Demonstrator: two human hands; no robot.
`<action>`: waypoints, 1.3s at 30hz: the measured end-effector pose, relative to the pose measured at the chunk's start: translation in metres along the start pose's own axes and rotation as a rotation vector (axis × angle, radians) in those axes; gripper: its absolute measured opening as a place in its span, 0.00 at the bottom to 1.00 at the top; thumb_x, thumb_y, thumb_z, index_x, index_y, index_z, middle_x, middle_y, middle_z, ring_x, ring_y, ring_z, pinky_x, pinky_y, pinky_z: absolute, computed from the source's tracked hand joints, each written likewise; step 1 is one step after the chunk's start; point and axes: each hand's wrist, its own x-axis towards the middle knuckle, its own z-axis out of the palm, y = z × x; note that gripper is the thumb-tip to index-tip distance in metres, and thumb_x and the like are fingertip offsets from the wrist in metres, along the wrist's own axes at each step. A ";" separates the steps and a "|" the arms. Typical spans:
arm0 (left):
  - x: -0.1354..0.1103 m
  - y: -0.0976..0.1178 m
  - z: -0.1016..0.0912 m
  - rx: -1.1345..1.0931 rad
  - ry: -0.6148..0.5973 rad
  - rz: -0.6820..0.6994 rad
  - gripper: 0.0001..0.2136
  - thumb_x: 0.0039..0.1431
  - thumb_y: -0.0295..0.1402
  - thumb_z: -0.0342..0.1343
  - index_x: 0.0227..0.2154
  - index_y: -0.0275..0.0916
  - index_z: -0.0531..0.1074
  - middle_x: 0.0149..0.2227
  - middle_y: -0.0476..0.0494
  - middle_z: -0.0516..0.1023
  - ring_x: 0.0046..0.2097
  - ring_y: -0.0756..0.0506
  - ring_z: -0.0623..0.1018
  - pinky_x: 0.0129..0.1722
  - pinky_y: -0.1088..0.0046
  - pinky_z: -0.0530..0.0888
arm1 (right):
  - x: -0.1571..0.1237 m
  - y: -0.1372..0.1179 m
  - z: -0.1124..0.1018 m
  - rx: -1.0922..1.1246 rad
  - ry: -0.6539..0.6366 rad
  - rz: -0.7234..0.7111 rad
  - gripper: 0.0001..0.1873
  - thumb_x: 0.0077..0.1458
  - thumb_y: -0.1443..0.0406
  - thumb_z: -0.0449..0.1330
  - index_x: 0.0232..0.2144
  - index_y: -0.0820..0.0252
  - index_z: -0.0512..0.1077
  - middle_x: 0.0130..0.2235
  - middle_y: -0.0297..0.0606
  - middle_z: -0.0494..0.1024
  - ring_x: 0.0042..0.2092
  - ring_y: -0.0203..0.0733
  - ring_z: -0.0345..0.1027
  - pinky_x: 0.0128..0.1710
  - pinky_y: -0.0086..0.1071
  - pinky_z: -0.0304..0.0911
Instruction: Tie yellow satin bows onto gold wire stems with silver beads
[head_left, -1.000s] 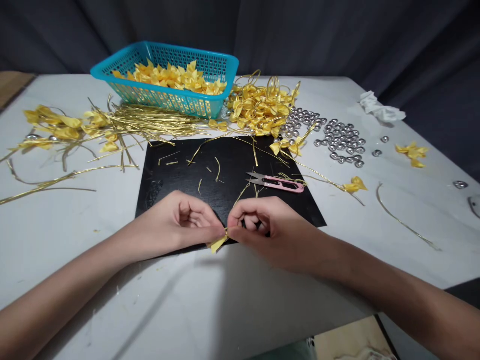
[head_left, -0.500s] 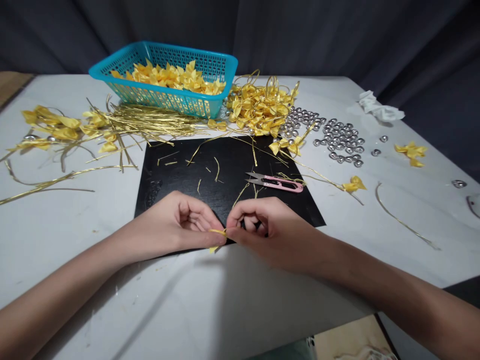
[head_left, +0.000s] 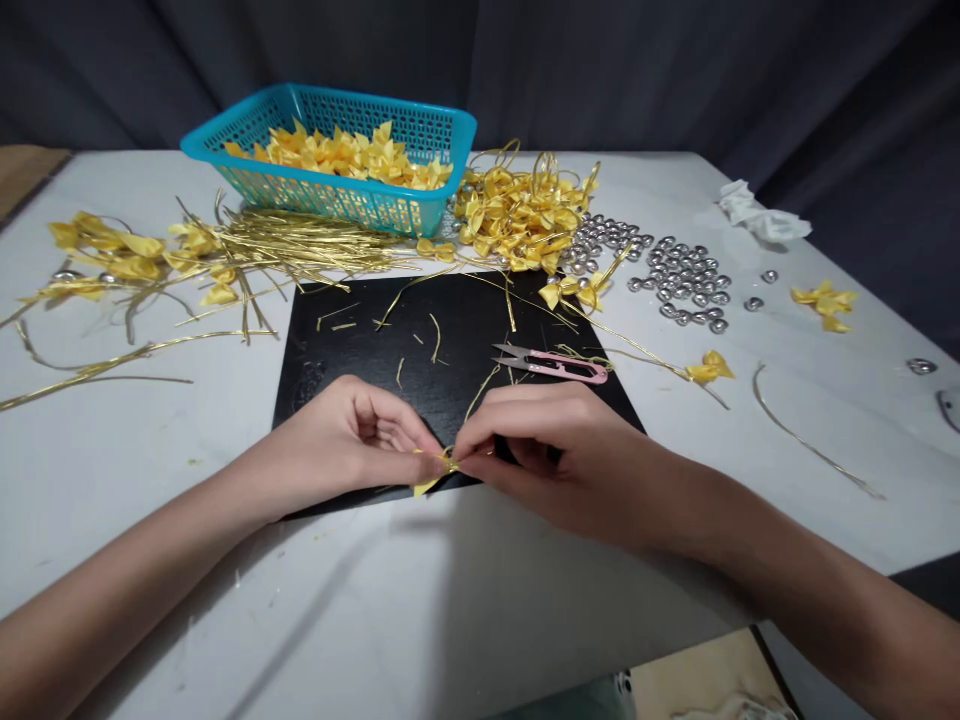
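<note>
Between thumb and forefinger, my left hand (head_left: pixel 352 450) pinches a small yellow ribbon bow (head_left: pixel 426 486), whose lower tip sticks out under the thumb. My right hand (head_left: pixel 555 440) is closed at the fingertips on a thin gold cord (head_left: pixel 451 462) at the bow's right side. Both hands meet over the front edge of a black mat (head_left: pixel 360 350). Just beyond my right hand lie pink-handled thread snips (head_left: pixel 555 363), blades pointing left. Cord scraps (head_left: pixel 435 338) are scattered on the mat. My fingers hide most of the bow.
A blue basket (head_left: pixel 300 190) of yellow ribbon bows stands at the back. Before it lies a bundle of gold cords (head_left: pixel 300 240). To its right are a heap of corded bows (head_left: pixel 517 215) and many silver beads (head_left: pixel 686 278). A crumpled white cloth (head_left: pixel 765 218) lies far right.
My right hand has turned so its back faces up more, its fingers straighter at the cord. The left hand still holds the bow, and more of the yellow ribbon shows.
</note>
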 end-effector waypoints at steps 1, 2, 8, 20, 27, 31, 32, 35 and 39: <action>0.000 0.000 0.000 -0.001 -0.001 -0.001 0.02 0.40 0.25 0.64 0.20 0.39 0.79 0.16 0.53 0.76 0.18 0.56 0.70 0.19 0.86 0.67 | 0.000 0.000 0.000 -0.009 0.002 -0.008 0.07 0.57 0.71 0.54 0.32 0.63 0.72 0.28 0.32 0.71 0.27 0.28 0.57 0.27 0.24 0.53; 0.000 0.000 0.001 -0.002 -0.003 -0.004 0.02 0.40 0.26 0.64 0.20 0.39 0.79 0.16 0.53 0.75 0.18 0.56 0.70 0.19 0.86 0.66 | 0.001 0.001 0.001 -0.022 -0.003 -0.014 0.07 0.57 0.71 0.54 0.32 0.63 0.72 0.28 0.33 0.71 0.28 0.29 0.58 0.28 0.24 0.53; -0.001 0.001 0.000 -0.004 -0.004 -0.046 0.03 0.39 0.25 0.65 0.19 0.38 0.78 0.14 0.55 0.72 0.17 0.57 0.66 0.17 0.87 0.63 | 0.001 -0.001 0.003 -0.239 -0.148 0.012 0.11 0.61 0.69 0.49 0.34 0.64 0.72 0.32 0.37 0.71 0.32 0.33 0.64 0.29 0.26 0.53; 0.000 0.001 0.000 -0.047 -0.011 -0.085 0.05 0.36 0.22 0.65 0.20 0.38 0.79 0.17 0.54 0.75 0.19 0.58 0.69 0.20 0.89 0.65 | -0.002 -0.003 0.004 -0.536 -0.193 -0.067 0.08 0.58 0.71 0.52 0.34 0.60 0.70 0.38 0.35 0.73 0.29 0.32 0.63 0.22 0.29 0.42; 0.000 0.002 0.001 -0.031 -0.012 -0.043 0.05 0.38 0.22 0.63 0.20 0.38 0.79 0.15 0.56 0.73 0.18 0.60 0.66 0.18 0.92 0.63 | -0.001 -0.001 0.004 -0.218 -0.103 0.045 0.09 0.58 0.68 0.52 0.32 0.62 0.73 0.32 0.33 0.72 0.30 0.30 0.63 0.27 0.26 0.51; -0.002 0.000 0.002 -0.016 -0.010 -0.004 0.05 0.38 0.21 0.63 0.19 0.38 0.78 0.15 0.57 0.72 0.18 0.60 0.65 0.17 0.93 0.63 | 0.002 -0.001 0.006 -0.156 -0.107 0.055 0.09 0.57 0.70 0.52 0.31 0.64 0.73 0.31 0.34 0.70 0.30 0.30 0.63 0.28 0.26 0.53; -0.002 0.000 0.002 -0.018 -0.009 0.005 0.05 0.38 0.22 0.63 0.19 0.38 0.78 0.15 0.57 0.72 0.18 0.60 0.66 0.17 0.93 0.63 | 0.002 0.000 0.007 -0.158 -0.109 0.046 0.10 0.57 0.71 0.51 0.30 0.65 0.72 0.31 0.34 0.70 0.29 0.30 0.62 0.28 0.26 0.53; -0.001 -0.003 0.003 -0.023 0.002 0.030 0.04 0.39 0.22 0.63 0.19 0.37 0.78 0.15 0.57 0.73 0.18 0.60 0.67 0.18 0.93 0.64 | 0.001 0.000 0.009 -0.172 -0.093 0.043 0.09 0.56 0.72 0.52 0.27 0.65 0.71 0.29 0.33 0.69 0.28 0.30 0.60 0.27 0.25 0.53; 0.001 -0.005 0.003 -0.029 0.040 0.040 0.03 0.39 0.23 0.64 0.19 0.37 0.77 0.16 0.55 0.74 0.18 0.59 0.68 0.18 0.92 0.65 | -0.001 0.000 0.010 -0.274 -0.070 0.026 0.09 0.57 0.71 0.51 0.32 0.63 0.72 0.34 0.34 0.72 0.29 0.30 0.63 0.26 0.26 0.51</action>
